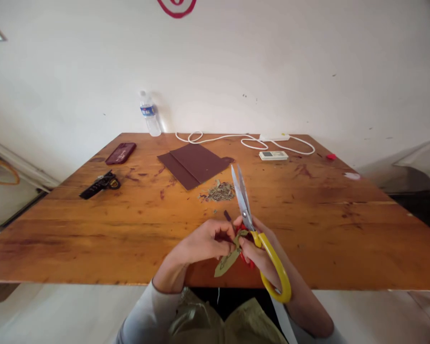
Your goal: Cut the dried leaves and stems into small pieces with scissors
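Close to the table's near edge, both my hands meet around a flat olive-green piece with dark lines on it; whether it is paper or a leaf I cannot tell. My left hand pinches it between thumb and fingers. In my right hand hang yellow-handled scissors, blades pointing away and slightly parted, while its thumb and fingertips also hold the green piece. Something red shows beneath my right fingers, partly hidden. A dark narrow tip sticks out just beyond my fingers.
Beyond my hands lies a heap of dry clippings, with a maroon folder behind. At left are a phone and a black object. A bottle, white cable and white remote-like device sit farther back.
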A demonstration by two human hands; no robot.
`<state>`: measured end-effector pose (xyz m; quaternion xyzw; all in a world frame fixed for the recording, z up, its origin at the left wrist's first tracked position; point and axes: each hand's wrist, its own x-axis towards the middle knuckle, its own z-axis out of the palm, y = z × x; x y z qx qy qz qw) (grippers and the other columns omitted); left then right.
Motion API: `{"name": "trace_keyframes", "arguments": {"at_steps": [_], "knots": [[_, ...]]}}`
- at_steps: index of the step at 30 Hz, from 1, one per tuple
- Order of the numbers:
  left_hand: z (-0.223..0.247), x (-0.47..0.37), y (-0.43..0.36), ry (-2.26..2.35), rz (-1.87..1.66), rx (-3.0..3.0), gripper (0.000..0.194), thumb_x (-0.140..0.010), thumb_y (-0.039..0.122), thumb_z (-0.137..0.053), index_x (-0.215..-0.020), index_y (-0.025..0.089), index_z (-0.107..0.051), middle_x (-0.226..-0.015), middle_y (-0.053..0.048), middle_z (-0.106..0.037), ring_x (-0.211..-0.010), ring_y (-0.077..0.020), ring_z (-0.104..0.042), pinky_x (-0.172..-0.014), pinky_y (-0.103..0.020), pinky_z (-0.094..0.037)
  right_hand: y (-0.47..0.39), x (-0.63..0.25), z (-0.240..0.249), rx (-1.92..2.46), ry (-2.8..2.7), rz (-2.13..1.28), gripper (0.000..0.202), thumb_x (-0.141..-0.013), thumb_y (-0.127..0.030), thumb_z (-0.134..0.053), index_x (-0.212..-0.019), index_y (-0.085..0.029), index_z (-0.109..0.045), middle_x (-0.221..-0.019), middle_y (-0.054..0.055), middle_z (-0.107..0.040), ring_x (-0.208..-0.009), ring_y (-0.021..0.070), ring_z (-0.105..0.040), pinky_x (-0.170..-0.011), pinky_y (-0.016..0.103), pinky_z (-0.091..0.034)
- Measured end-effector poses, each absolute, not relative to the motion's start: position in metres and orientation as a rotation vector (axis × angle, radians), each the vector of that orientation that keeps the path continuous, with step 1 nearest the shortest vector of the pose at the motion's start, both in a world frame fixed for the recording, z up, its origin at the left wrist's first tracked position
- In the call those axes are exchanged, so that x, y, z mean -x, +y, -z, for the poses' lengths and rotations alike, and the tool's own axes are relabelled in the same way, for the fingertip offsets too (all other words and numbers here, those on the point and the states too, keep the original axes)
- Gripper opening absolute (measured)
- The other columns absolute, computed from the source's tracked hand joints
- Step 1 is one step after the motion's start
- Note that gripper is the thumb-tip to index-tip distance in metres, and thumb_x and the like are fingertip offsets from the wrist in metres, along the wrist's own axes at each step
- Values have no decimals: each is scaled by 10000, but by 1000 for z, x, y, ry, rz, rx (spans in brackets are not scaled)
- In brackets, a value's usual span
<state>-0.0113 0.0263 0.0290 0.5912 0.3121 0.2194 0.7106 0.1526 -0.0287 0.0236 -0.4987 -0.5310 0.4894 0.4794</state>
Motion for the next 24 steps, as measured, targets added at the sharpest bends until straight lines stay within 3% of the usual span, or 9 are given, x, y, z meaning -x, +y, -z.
{"name": "trace_keyframes", "arguments": {"at_steps": [6, 12, 15, 20, 24], "knots": [[-33, 11, 27, 718, -644, -1335, 85, -675, 183, -712, -723, 143, -654, -635, 27, -575, -571, -75, -488, -541, -197, -393, -41, -152, -25, 1273, -1258, -1052, 199, -812, -173, -552, -999, -241, -541, -614, -85, -488, -463, 110, -462, -466, 251, -381], [-34, 8, 19, 681, -863, -928, 405, -721, 419, -767, -1011, 176, -622, -733, -23, -668, -633, -162, -654, -555, -262, -523, -40, -137, -29, 1163, -881, -699, 194, -839, -243, -590, -1013, -252, -504, -792, -30, -529, -505, 122, -523, -482, 283, -460], [-32, -6, 6, 608, -833, -856, 365, -687, 398, -803, -909, 155, -645, -845, -68, -703, -690, -176, -674, -549, -261, -536, -39, -131, -30, 1204, -862, -587, 196, -842, -227, -586, -1012, -254, -492, -878, 14, -550, -617, 159, -572, -589, 331, -511], [-31, -27, -4, 645, -980, -673, 224, -692, 290, -789, -633, 133, -641, -572, -1, -626, -490, -79, -558, -496, -191, -444, -45, -128, -29, 1268, -990, -601, 204, -843, -236, -590, -1032, -246, -514, -906, 29, -570, -751, 194, -596, -638, 327, -518], [-30, -30, -1, 672, -956, -617, 334, -754, 411, -721, -611, 121, -638, -552, -39, -647, -469, -107, -574, -482, -217, -442, -49, -130, -26, 1250, -968, -632, 205, -848, -249, -602, -1042, -238, -537, -936, 38, -586, -778, 194, -606, -648, 319, -528]]}}
